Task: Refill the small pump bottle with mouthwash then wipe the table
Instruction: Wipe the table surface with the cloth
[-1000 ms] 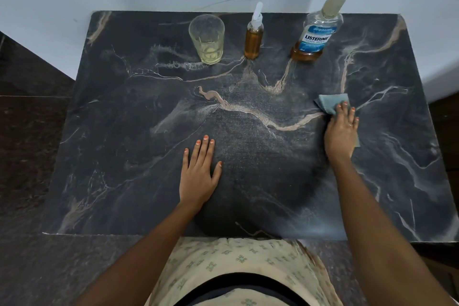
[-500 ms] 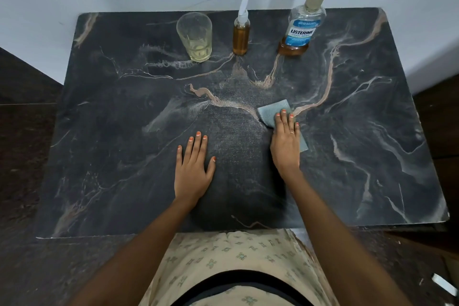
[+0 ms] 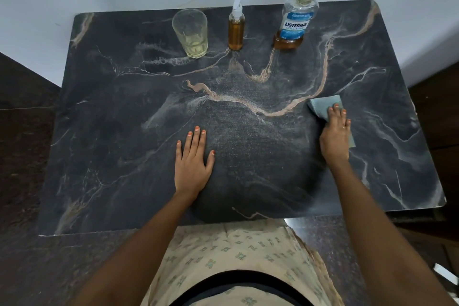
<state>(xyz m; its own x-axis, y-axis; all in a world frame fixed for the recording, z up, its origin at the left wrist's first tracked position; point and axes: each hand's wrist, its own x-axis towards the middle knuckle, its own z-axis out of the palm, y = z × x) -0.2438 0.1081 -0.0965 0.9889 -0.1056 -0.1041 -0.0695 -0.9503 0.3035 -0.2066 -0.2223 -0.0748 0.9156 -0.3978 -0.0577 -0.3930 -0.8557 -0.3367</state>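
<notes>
The small pump bottle [image 3: 236, 30], full of amber liquid, stands upright at the back of the dark marble table [image 3: 124, 131]. Right of it stands the Listerine mouthwash bottle [image 3: 295, 20], capped, with a little amber liquid at its bottom. My right hand [image 3: 335, 135] presses flat on a grey-blue cloth [image 3: 324, 105] on the right part of the table, covering most of the cloth. My left hand [image 3: 192, 159] lies flat and open on the table near its middle, holding nothing.
A clear drinking glass [image 3: 191, 32] with a little pale liquid stands left of the pump bottle. A white wall runs behind the table. Dark floor lies on both sides, and the table's front edge is against my body.
My right hand slid the cloth from the table's middle back out to the right. My left hand stayed flat in place. The bottles and glass did not move.
</notes>
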